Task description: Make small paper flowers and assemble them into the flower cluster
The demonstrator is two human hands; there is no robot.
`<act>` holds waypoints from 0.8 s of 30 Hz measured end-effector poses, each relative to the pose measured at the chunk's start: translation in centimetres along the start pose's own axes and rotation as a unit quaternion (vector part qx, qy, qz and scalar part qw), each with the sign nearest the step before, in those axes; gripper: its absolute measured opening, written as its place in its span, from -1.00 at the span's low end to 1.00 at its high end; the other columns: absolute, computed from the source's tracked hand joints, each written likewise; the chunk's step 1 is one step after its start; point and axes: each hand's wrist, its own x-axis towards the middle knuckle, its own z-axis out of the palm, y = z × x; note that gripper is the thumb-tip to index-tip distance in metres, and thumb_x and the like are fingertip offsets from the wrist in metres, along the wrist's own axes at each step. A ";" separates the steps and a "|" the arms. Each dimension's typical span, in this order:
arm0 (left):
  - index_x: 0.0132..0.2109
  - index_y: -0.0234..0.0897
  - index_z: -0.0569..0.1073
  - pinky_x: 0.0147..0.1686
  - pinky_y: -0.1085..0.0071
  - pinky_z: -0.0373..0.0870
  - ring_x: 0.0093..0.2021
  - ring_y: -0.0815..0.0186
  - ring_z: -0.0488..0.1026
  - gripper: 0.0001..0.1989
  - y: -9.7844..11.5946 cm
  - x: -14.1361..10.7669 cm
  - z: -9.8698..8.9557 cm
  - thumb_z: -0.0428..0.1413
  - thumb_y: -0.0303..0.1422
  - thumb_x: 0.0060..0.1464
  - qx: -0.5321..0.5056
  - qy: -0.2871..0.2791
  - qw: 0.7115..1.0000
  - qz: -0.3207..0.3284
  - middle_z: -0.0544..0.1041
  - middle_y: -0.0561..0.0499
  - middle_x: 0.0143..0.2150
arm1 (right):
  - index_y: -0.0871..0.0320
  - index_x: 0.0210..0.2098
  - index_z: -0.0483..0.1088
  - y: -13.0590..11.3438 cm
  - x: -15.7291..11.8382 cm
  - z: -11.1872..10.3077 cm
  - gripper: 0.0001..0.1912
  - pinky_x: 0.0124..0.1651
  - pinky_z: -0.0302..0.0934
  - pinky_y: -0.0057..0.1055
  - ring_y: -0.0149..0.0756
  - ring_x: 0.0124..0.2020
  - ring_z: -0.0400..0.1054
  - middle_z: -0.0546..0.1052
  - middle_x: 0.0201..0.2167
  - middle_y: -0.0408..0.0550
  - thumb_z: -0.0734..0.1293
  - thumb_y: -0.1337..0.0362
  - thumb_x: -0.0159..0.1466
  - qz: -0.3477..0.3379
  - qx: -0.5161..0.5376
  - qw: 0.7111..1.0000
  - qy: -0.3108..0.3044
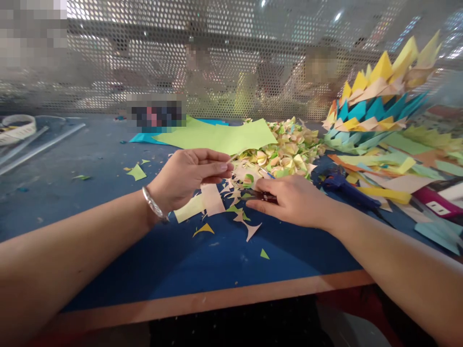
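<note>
My left hand (197,173), with a silver bangle at the wrist, pinches a thin, pale piece of paper (237,155) between thumb and fingertips. To its right, my right hand (289,200) is wrapped round scissors (266,196) with dark handles; part of a metal blade shows by the fingers. Small paper scraps (235,193) lie between the hands. Below them are pale strips (212,199) and a curved pink offcut (253,231). Behind the hands, a heap of small folded paper pieces (292,147) sits beside a large light green sheet (220,137).
A layered paper construction (379,106) stands at the back right. Nearer are coloured strips (390,166), a blue glue gun (350,190) and a magenta power strip (439,205). Clear sticks (47,147) and a white tape roll (16,129) lie left. A perforated metal screen (224,62) rises behind.
</note>
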 end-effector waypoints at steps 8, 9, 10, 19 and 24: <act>-0.27 -0.32 0.58 0.03 0.34 0.39 -0.16 0.30 0.59 -0.96 -0.5 -1.8 1.9 0.25 -0.47 0.07 -0.165 0.048 0.984 -0.040 0.66 -0.03 -0.28 | 0.16 -0.34 0.39 -0.4 -0.3 0.2 -0.59 -0.43 0.06 -0.36 -0.24 -0.39 0.39 0.52 -0.41 -0.06 0.28 -0.09 0.32 -0.071 -0.053 0.993 0.071; -0.26 -0.32 0.58 0.06 0.33 0.38 -0.14 0.29 0.58 -0.94 -0.4 -2.0 2.0 0.25 -0.48 0.06 -0.172 0.053 0.983 -0.040 0.66 -0.03 -0.28 | 0.18 -0.31 0.40 -0.5 -0.3 0.3 -0.58 -0.41 0.11 -0.34 -0.23 -0.37 0.40 0.52 -0.40 -0.04 0.26 -0.08 0.34 -0.093 -0.057 0.988 0.105; -0.25 -0.33 0.58 0.08 0.32 0.36 -0.13 0.29 0.58 -0.92 -0.4 -2.2 2.2 0.26 -0.48 0.05 -0.177 0.058 0.982 -0.039 0.66 -0.03 -0.28 | 0.19 -0.29 0.42 -0.5 -0.3 0.3 -0.58 -0.39 0.15 -0.33 -0.21 -0.35 0.42 0.52 -0.38 -0.02 0.24 -0.06 0.36 -0.112 -0.060 0.982 0.139; -0.07 -0.35 0.58 0.00 0.43 0.39 -0.11 0.32 0.56 -0.74 -0.3 -3.3 3.6 0.25 -0.52 0.05 -0.211 0.038 0.973 -0.080 0.67 -0.05 -0.23 | 0.23 -0.17 0.46 -1.8 0.1 0.2 -0.90 -0.21 0.38 -0.32 -0.25 -0.28 0.46 0.60 -0.28 0.03 0.32 0.37 0.34 -0.213 -0.109 0.905 0.353; 0.02 -0.36 0.54 -0.13 0.55 0.41 -0.25 0.43 0.54 -0.69 -0.2 -3.5 4.1 0.19 -0.56 0.11 -0.226 0.038 0.967 -0.111 0.66 -0.03 -0.26 | 0.18 -0.26 0.49 -2.5 0.5 0.2 -0.90 -0.27 0.38 -0.35 -0.31 -0.36 0.43 0.60 -0.36 -0.07 0.32 0.43 0.32 -0.242 -0.167 0.877 0.381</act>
